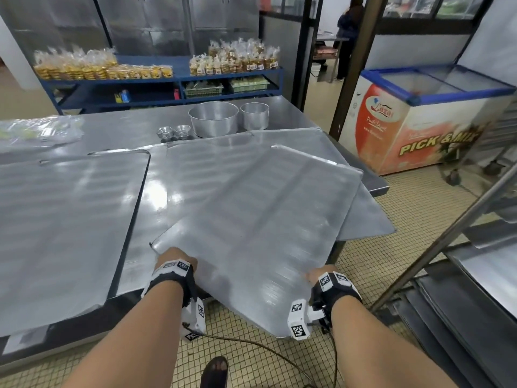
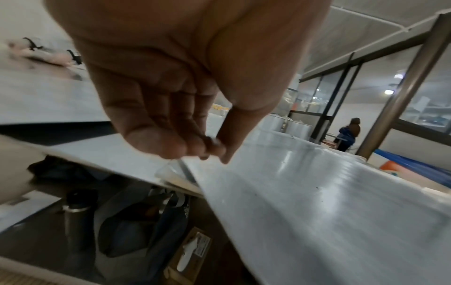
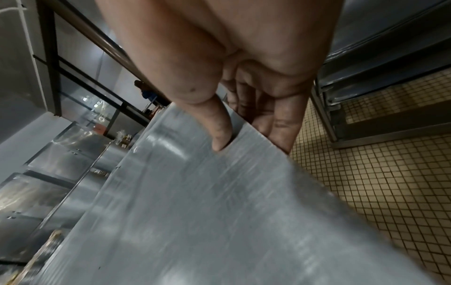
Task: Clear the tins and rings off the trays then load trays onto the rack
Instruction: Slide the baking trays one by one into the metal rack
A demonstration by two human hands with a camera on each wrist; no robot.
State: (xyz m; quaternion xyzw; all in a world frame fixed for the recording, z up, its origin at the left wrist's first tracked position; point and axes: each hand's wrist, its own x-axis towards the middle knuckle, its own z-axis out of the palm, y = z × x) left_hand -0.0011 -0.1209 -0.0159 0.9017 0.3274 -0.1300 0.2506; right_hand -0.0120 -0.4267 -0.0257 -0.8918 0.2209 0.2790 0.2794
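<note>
Left hand [image 1: 174,261]: pinching tray [image 1: 251,219] near edge, thumb on top.
Right hand [image 1: 321,277]: clamped likewise, sharing load.
Tray: bare, angled off table [image 1: 156,197] toward rack [image 1: 475,275], right.
Tins [image 1: 214,119]: parked far, clear.

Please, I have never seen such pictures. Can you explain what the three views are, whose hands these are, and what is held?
A person wears three cameras: one on the head, one on each wrist. The head view looks down at both arms. The left hand and right hand pinch the near edge of a bare metal tray, thumbs on top, partly off the steel table. More trays and round tins lie there. The rack stands at the right. Each wrist view shows its own thumb close up.
</note>
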